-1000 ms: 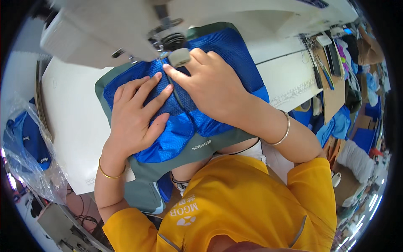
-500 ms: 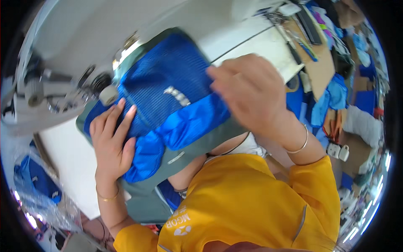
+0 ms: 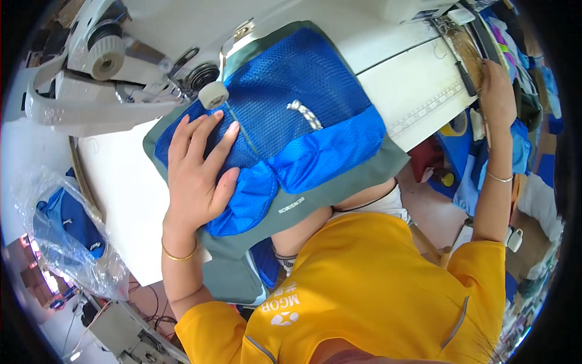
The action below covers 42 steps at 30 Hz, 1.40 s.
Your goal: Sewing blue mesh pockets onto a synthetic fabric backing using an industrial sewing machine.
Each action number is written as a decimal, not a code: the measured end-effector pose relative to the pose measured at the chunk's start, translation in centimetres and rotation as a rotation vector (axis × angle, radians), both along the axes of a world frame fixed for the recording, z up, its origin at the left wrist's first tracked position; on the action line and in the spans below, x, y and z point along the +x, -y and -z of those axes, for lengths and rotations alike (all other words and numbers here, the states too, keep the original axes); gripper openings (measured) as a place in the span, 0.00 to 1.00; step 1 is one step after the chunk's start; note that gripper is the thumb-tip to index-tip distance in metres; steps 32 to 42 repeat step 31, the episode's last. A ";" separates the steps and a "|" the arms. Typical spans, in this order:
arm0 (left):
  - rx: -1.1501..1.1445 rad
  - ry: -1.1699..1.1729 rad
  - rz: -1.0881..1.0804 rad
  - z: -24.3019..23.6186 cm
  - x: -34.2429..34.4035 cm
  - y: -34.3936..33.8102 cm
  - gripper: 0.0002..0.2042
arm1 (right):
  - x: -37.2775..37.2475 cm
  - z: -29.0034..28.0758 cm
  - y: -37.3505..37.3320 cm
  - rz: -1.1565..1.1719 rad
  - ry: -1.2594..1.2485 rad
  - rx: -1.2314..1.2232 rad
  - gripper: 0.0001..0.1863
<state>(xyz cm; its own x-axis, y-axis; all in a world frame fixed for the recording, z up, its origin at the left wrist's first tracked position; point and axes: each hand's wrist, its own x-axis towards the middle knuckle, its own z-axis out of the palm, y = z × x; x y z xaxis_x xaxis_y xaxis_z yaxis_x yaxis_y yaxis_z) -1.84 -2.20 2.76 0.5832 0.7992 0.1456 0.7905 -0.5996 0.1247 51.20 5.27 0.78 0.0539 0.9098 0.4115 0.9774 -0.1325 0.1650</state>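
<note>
Under the sewing machine lies a grey-green fabric panel with a dark blue mesh piece on it. Bright blue gathered pockets run along the mesh's lower edge, and a short patterned white cord sits on the mesh. My left hand rests flat on the mesh and a pocket, fingers spread, just below the machine's round white knob. Far to the right, my right hand is at the tools and cardboard beside the table; its fingers are partly hidden, and what they touch cannot be made out.
A dark-handled tool lies at the white table's right end, with a yellow tape roll beyond its edge. Clear plastic with blue fabric hangs at the left. Piled cloth and boxes crowd the far right.
My right hand has left the fabric's right side and swung out right to the tools and cardboard. My left hand stays on the mesh. The whole view has shifted.
</note>
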 end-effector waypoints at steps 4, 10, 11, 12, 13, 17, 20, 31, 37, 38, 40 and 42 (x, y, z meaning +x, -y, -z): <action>0.041 -0.024 -0.012 0.0 -0.2 -0.1 0.26 | -4.8 -1.6 2.9 -0.045 -0.406 0.057 0.13; 0.027 -0.019 0.026 0.1 -0.5 -0.4 0.27 | -19.5 -2.1 2.6 -1.028 -0.493 -0.100 0.13; 0.023 -0.016 0.022 0.2 -0.5 -0.4 0.27 | -21.8 -1.9 2.0 -1.082 -0.542 -0.036 0.13; 0.024 -0.007 0.019 0.3 -0.6 -0.4 0.27 | -23.7 -1.8 1.7 -1.092 -0.563 -0.065 0.14; 0.018 -0.008 0.027 0.3 -0.6 -0.4 0.27 | -25.5 -1.6 1.5 -1.070 -0.575 -0.059 0.14; 0.011 0.000 0.014 0.7 -0.6 -0.4 0.28 | -29.6 -0.9 0.5 -0.997 -0.468 0.083 0.07; 0.000 0.010 0.009 0.9 -0.6 -0.4 0.28 | -29.6 -0.4 0.3 -0.954 -0.475 0.067 0.10; -0.066 -0.005 -0.020 0.4 -0.6 -0.5 0.29 | -30.6 1.0 -0.8 -0.929 -0.526 0.021 0.07; -0.066 -0.005 -0.020 0.4 -0.6 -0.5 0.29 | -30.6 1.0 -0.8 -0.929 -0.526 0.021 0.07; -0.066 -0.005 -0.020 0.4 -0.6 -0.5 0.29 | -30.6 1.0 -0.8 -0.929 -0.526 0.021 0.07; -0.066 -0.005 -0.020 0.4 -0.6 -0.5 0.29 | -30.6 1.0 -0.8 -0.929 -0.526 0.021 0.07; -0.066 -0.005 -0.020 0.4 -0.6 -0.5 0.29 | -30.6 1.0 -0.8 -0.929 -0.526 0.021 0.07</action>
